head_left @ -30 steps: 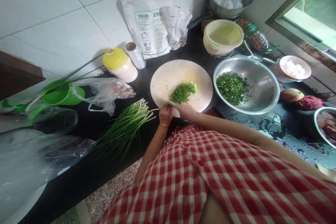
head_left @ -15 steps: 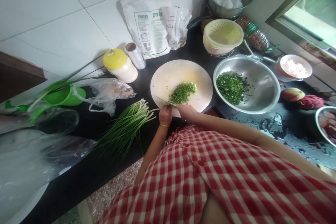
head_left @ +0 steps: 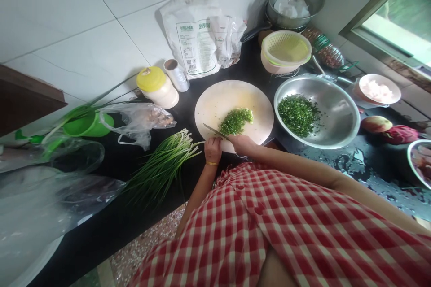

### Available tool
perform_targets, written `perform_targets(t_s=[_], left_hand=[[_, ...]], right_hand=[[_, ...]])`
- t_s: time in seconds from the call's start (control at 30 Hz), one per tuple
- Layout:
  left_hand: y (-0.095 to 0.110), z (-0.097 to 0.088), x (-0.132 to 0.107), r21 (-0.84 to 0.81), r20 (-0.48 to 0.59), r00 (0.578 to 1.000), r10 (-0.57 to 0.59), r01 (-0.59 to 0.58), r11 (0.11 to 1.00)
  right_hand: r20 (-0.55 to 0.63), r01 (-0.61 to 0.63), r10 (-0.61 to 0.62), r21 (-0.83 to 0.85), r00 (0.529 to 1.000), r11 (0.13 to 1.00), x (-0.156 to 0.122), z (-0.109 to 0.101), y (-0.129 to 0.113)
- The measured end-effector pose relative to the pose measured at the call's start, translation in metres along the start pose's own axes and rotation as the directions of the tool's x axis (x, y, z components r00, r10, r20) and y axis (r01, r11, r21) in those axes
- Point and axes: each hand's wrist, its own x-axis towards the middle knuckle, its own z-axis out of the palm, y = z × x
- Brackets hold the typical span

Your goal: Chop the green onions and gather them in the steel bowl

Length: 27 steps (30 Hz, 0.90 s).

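Observation:
My right hand (head_left: 243, 145) is closed round the handle of a knife (head_left: 214, 130), its blade pointing left and away over the cutting board (head_left: 208, 98). At the board's near left edge, my left hand (head_left: 213, 150) has its fingers curled close beside the blade. A pale scallion stalk shows just left of those fingers; the rest in the grip is hidden. Beyond the blade lies a heap of chopped scallions (head_left: 235, 120). A bunch of whole scallions (head_left: 164, 161) rests on the counter to the left, white ends toward the board.
Right of the board stands a steel bowl (head_left: 332, 119) with chopped greens. Behind are a yellow-lidded jar (head_left: 156, 87), a plastic-film roll (head_left: 177, 76), a white bag (head_left: 195, 36) and a colander (head_left: 286, 49). A peach (head_left: 376, 123) and dragon fruit (head_left: 400, 134) sit on the wet counter.
The whole view has shifted slightly, so things sit a little lower. The knife blade now shows more broadly and looks tilted differently. Both hands stay at the board's near edge.

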Motion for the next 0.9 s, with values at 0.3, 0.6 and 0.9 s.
perform_targets(t_s=[0.3, 0.6, 0.9], left_hand=[[0.0041, 0.0002, -0.0029, 0.052, 0.004, 0.998, -0.067, 0.067, 0.996], [0.0045, 0.0000, 0.0000, 0.068, -0.018, 0.999, -0.049, 0.051, 0.996], [0.0047, -0.0061, -0.0039, 0.023, 0.007, 0.999, -0.047, 0.047, 0.999]], right_hand=[[-0.008, 0.020, -0.020, -0.010, 1.000, 1.000, -0.0016, 0.0067, -0.0038], [-0.002, 0.049, -0.049, -0.015, 0.999, 0.999, -0.0039, 0.0002, 0.0013], [-0.011, 0.036, -0.037, -0.017, 0.999, 0.999, -0.0003, 0.0019, 0.0050]])
